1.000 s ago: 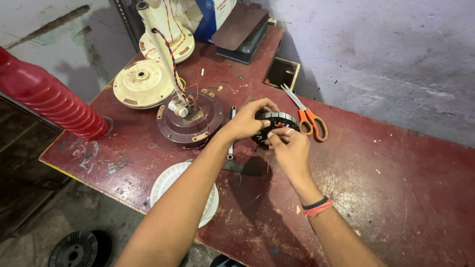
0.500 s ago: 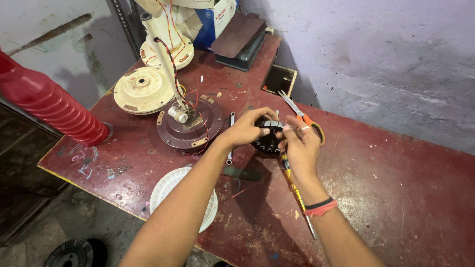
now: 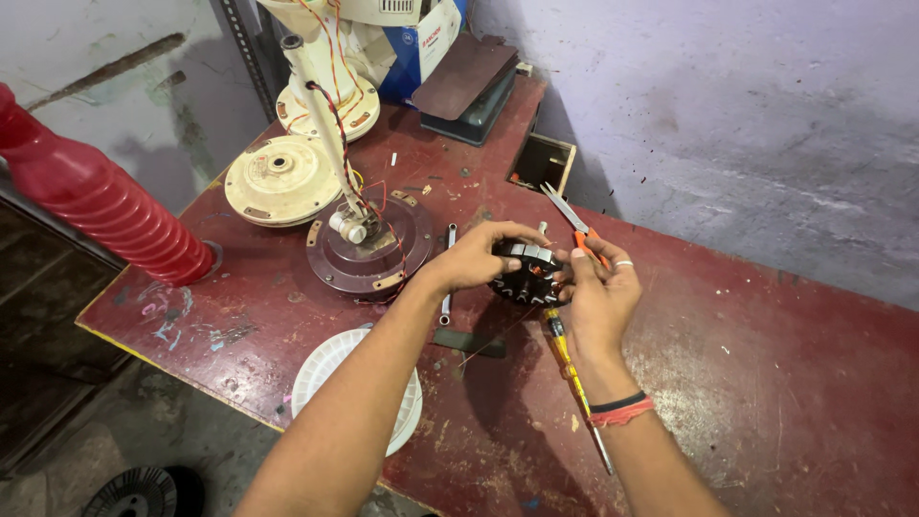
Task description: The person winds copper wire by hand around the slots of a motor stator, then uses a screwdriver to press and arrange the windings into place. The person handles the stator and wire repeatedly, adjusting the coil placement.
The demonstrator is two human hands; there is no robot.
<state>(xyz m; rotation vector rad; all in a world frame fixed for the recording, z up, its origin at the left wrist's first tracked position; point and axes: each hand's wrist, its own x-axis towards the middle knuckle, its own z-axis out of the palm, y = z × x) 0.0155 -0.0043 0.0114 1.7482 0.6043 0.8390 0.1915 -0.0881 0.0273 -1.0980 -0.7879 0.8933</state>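
Black ring-shaped motor stator (image 3: 525, 275) held above the red workbench (image 3: 766, 383), near its back edge | left hand (image 3: 474, 257) grips its left rim | right hand (image 3: 598, 292) pinches its right rim, equally near.

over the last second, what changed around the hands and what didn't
Both hands lifted the black toothed motor core slightly off the table, and a yellow-handled screwdriver that was out of sight a second ago now shows under the right hand. The left hand keeps its grip on the core. The orange-handled scissors and brown fan housing stayed put.
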